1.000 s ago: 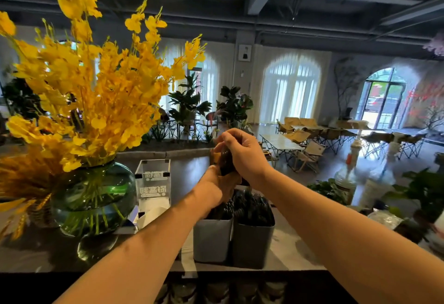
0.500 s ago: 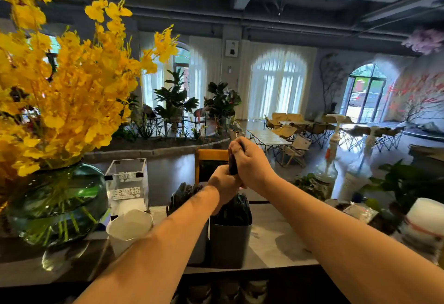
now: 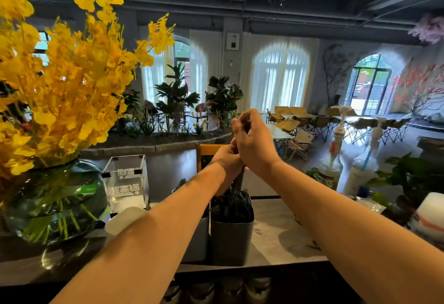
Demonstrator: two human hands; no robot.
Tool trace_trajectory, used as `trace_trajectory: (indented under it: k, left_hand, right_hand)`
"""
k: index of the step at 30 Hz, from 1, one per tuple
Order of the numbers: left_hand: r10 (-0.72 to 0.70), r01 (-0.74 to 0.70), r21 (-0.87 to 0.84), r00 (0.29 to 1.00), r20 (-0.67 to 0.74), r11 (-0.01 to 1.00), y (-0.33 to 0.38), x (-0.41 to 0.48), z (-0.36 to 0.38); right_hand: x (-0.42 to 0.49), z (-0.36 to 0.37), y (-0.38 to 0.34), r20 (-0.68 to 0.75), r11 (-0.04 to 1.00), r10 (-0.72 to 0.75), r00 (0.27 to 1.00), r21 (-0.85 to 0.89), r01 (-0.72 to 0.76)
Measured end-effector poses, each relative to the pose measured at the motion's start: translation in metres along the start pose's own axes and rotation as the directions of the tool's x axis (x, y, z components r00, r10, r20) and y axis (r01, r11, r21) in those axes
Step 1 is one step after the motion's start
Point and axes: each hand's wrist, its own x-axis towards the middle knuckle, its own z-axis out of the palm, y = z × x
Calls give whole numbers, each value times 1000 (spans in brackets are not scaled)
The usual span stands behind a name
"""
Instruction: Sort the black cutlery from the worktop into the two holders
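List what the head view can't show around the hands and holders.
- Held cutlery: head view; left hand and right hand wrap it, so type and count are hidden.
- Left holder: head view; the left forearm covers most of it and its contents.
- Right holder: head view; its cutlery is dark and bunched, pieces indistinguishable.
- Worktop: head view; forearms cover parts, any loose cutlery unseen.

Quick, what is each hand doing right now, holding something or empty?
Left hand: closed round the lower part of a black cutlery bundle.
Right hand: closed round the top of the same bundle.
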Motion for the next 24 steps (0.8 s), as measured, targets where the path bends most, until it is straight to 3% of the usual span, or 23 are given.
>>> trace_trajectory:
  k: [5, 7, 8, 10, 11, 12, 13, 19, 24]
  left_hand:
    - [106, -106, -7, 980, 167, 994, -13, 10, 7]
    - [70, -115, 192, 972, 226, 975, -22, 14, 3]
    - [18, -116, 372, 966, 257, 921, -27, 17, -1]
    - [-129, -138, 757, 951, 282, 639, -34, 18, -11]
    - [-197, -154, 860, 940, 279, 486, -37, 18, -16]
    - [-253, -171, 902, 924, 286, 397, -39, 16, -17]
    - [-296, -166, 914, 912, 286, 370, -38, 13, -18]
    - [-337, -137, 920, 902, 269, 367, -53, 16, -18]
    - [-242, -150, 911, 936, 256, 385, -72, 14, -15]
  right_hand:
    - [11, -11, 22, -105, 997, 76, 992, -11, -78]
    - [12, -15, 36, -144, 995, 98, 985, -17, -102]
    - [12, -17, 43, -159, 993, 110, 981, -23, -115]
    - [9, -17, 60, -172, 988, 151, 973, -8, -154]
    - [7, -15, 66, -177, 985, 170, 969, 0, -173]
    - [4, -13, 70, -176, 982, 186, 967, -2, -189]
    - [1, -10, 73, -167, 980, 197, 966, -9, -201]
    - [-21, 15, 90, -64, 972, 235, 970, -3, -236]
    - [-50, 27, 107, -15, 929, 343, 939, 153, -337]
